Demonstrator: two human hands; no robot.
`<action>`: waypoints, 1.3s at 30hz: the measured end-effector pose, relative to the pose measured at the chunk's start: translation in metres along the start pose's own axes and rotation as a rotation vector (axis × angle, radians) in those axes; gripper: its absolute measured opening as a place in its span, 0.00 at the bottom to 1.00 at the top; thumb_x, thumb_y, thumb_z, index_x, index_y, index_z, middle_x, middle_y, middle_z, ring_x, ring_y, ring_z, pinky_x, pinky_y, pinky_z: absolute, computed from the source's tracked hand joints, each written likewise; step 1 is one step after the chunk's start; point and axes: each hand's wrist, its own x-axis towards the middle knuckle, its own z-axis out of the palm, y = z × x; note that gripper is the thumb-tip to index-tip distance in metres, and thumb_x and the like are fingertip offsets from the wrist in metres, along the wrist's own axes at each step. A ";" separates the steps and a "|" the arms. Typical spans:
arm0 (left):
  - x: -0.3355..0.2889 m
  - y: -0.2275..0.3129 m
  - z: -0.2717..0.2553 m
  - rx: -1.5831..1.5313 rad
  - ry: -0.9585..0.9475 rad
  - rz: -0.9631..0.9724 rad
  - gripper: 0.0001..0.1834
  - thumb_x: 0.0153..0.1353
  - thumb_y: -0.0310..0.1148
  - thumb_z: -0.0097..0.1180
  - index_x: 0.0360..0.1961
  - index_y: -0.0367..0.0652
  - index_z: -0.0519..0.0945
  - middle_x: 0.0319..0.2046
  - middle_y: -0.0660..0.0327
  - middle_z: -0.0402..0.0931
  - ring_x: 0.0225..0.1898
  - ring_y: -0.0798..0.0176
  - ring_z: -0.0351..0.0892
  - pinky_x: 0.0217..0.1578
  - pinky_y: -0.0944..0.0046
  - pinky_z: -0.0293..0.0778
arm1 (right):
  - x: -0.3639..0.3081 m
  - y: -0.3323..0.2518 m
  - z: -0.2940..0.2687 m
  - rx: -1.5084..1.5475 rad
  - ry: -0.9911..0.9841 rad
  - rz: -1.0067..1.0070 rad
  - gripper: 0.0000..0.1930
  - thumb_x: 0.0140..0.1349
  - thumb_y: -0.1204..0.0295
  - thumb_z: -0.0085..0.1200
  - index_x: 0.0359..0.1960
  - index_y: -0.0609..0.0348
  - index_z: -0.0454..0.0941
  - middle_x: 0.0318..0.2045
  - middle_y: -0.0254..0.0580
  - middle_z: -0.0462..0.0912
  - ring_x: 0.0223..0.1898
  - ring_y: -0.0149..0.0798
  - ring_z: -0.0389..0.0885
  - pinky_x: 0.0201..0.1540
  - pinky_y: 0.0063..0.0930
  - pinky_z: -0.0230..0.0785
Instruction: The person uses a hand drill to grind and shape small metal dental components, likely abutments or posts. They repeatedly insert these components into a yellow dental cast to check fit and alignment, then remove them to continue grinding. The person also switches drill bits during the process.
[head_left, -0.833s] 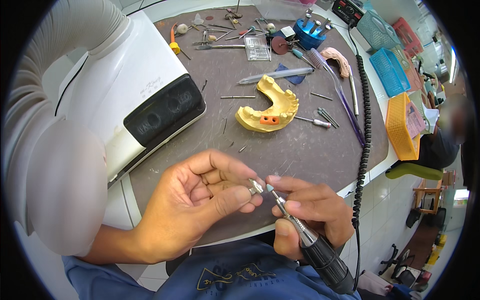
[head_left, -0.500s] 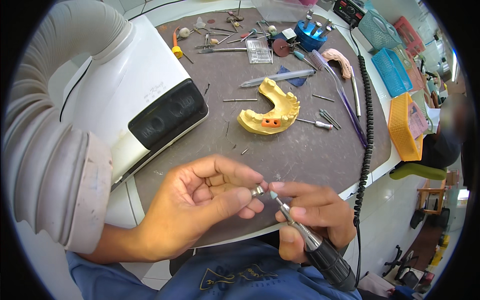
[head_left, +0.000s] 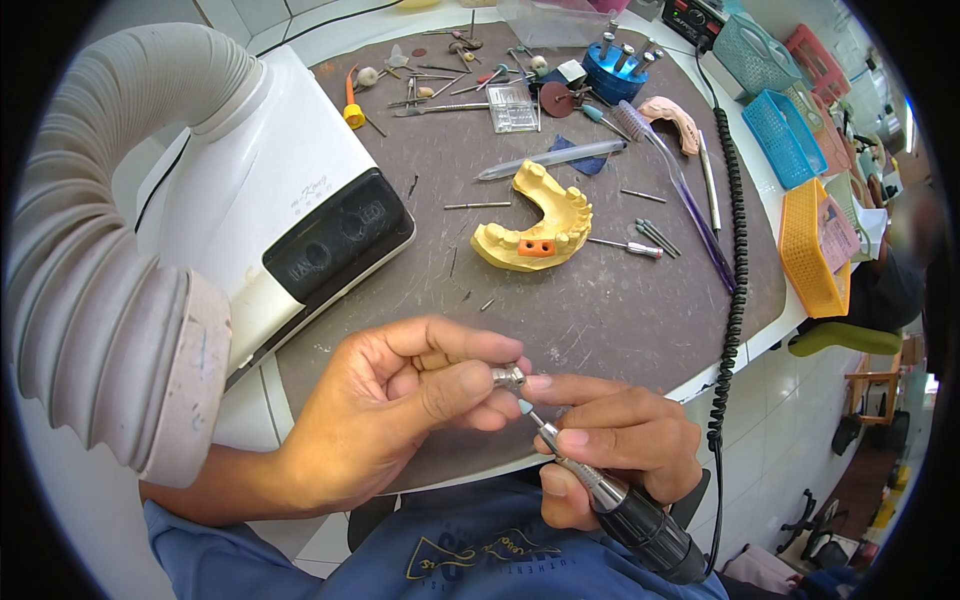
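My left hand [head_left: 400,410] pinches a small silver metal dental piece [head_left: 508,377] between thumb and fingers. In my right hand [head_left: 625,435] is a dental handpiece [head_left: 640,525] with a black body and silver nose, gripped like a pen. Its pale green pointed grinding tip [head_left: 525,407] sits just below the metal piece, seemingly apart from it. My right forefinger reaches close to the metal piece. Beyond my hands a yellow dental cast [head_left: 540,220] with an orange-red insert [head_left: 537,248] lies on the brown mat [head_left: 400,290].
A white dust-extractor box [head_left: 300,150] with a ribbed hose [head_left: 110,290] stands at left. Several burs surround a blue bur stand [head_left: 615,72] at the back. A purple brush [head_left: 690,200] and coiled black cord [head_left: 738,220] lie right, near plastic baskets [head_left: 815,260]. Another person sits far right.
The handpiece and my right hand have shifted slightly left, and the grinding tip now sits lower relative to the metal piece. The metal piece has moved slightly left and tilted.
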 end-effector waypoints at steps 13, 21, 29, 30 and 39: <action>-0.002 0.000 0.003 0.022 0.037 0.051 0.17 0.69 0.29 0.54 0.56 0.34 0.75 0.51 0.49 0.78 0.46 0.62 0.82 0.47 0.64 0.82 | 0.001 0.004 0.002 -0.027 -0.018 -0.031 0.14 0.51 0.79 0.69 0.37 0.68 0.78 0.28 0.52 0.84 0.40 0.56 0.87 0.38 0.35 0.84; -0.001 -0.002 0.000 0.005 0.006 0.042 0.15 0.68 0.23 0.54 0.54 0.33 0.75 0.50 0.48 0.79 0.45 0.62 0.83 0.48 0.66 0.82 | 0.000 0.004 0.000 -0.017 0.054 -0.006 0.16 0.48 0.83 0.66 0.39 0.68 0.77 0.28 0.49 0.83 0.39 0.55 0.87 0.42 0.42 0.84; -0.001 -0.002 0.001 -0.001 -0.001 0.044 0.13 0.66 0.22 0.55 0.51 0.32 0.76 0.48 0.47 0.79 0.45 0.63 0.84 0.48 0.66 0.82 | 0.000 0.006 0.001 -0.070 0.054 -0.009 0.16 0.46 0.83 0.67 0.38 0.68 0.77 0.26 0.50 0.83 0.38 0.56 0.88 0.42 0.42 0.84; -0.001 -0.001 0.002 -0.003 0.004 0.041 0.12 0.66 0.22 0.55 0.50 0.32 0.75 0.48 0.47 0.79 0.44 0.63 0.84 0.48 0.67 0.82 | 0.001 0.006 0.001 -0.069 0.052 -0.005 0.16 0.46 0.83 0.67 0.38 0.69 0.78 0.26 0.50 0.83 0.37 0.56 0.88 0.42 0.42 0.84; -0.001 -0.001 0.001 0.009 -0.018 0.030 0.12 0.66 0.23 0.56 0.50 0.32 0.75 0.47 0.45 0.79 0.43 0.63 0.85 0.47 0.67 0.83 | 0.003 0.004 0.000 -0.061 0.035 -0.001 0.14 0.47 0.83 0.66 0.37 0.71 0.78 0.26 0.50 0.83 0.35 0.54 0.88 0.43 0.44 0.84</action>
